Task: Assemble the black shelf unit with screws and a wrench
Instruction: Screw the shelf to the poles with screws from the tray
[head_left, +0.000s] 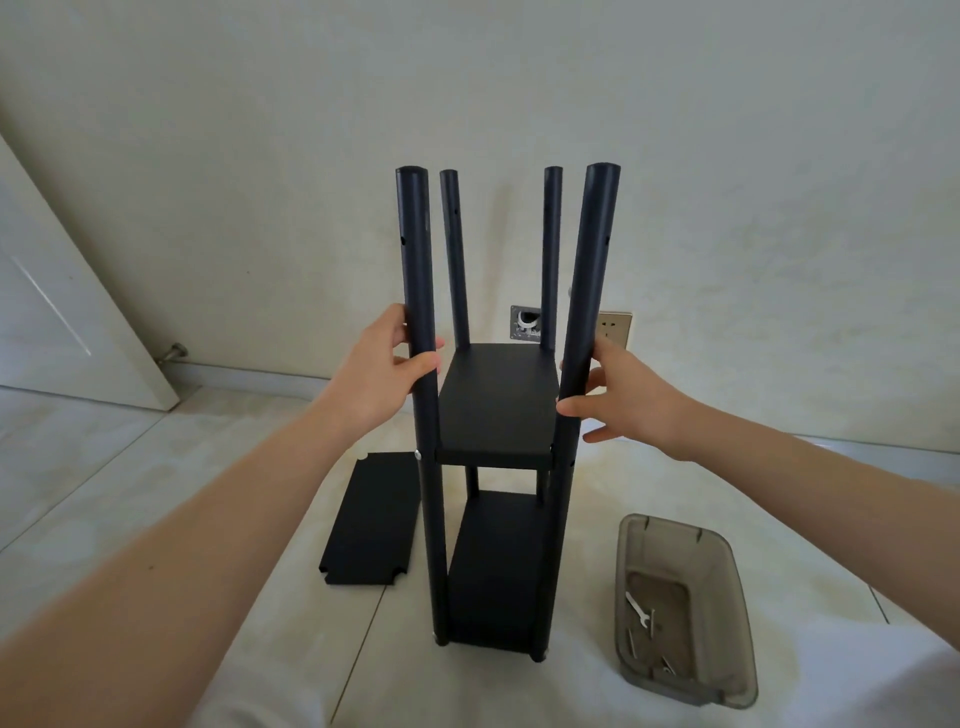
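your left hand (387, 364) curls around the near-left post (418, 322) of the black shelf unit (496, 415), thumb in front. loose shelf panel (371, 519) lies flat on the floor at 8 o'clock of the unit. unit stands upright at centre, two shelves fitted. your right hand (631, 402) holds the near-right post (584, 322), thumb and fingers closed on it. tray (727, 561) at 4 o'clock holds the wrench (640, 612).
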